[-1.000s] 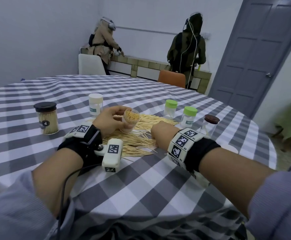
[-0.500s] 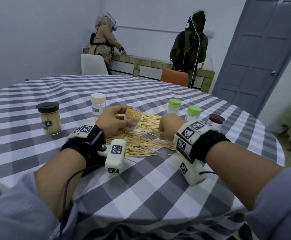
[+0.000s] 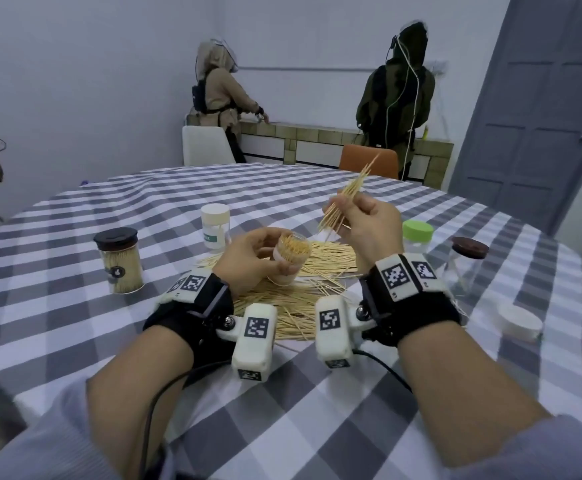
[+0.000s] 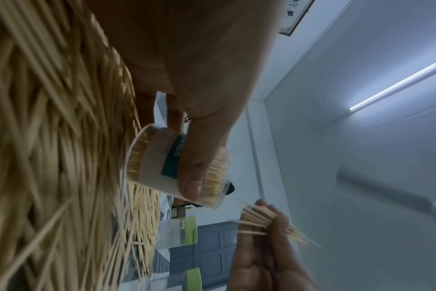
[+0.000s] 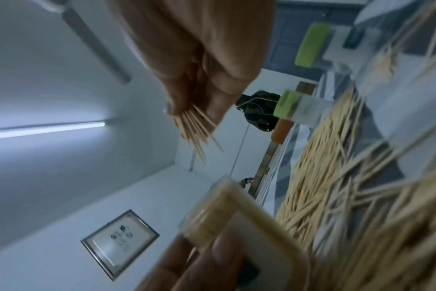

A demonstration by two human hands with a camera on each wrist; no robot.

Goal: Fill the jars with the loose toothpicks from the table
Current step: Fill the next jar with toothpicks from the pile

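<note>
My left hand (image 3: 251, 258) grips a small open jar (image 3: 291, 259) nearly full of toothpicks, tilted over the loose toothpick pile (image 3: 296, 299) on the checked table. In the left wrist view the thumb lies across the jar (image 4: 162, 167). My right hand (image 3: 362, 223) is raised above and right of the jar and pinches a bundle of toothpicks (image 3: 350, 195) that slants up to the right. The right wrist view shows the bundle (image 5: 194, 128) sticking out from the fingers, with the jar (image 5: 239, 226) blurred below.
A black-lidded jar (image 3: 118, 259) full of toothpicks stands left. A white-lidded jar (image 3: 215, 226) stands behind the pile; a green-lidded jar (image 3: 417, 235) and a brown-lidded jar (image 3: 466, 265) stand right. A loose white lid (image 3: 519, 322) lies far right. Two people work at the back counter.
My right hand has risen from the pile with a bundle of toothpicks pinched in it. The left hand still holds the jar in about the same place.
</note>
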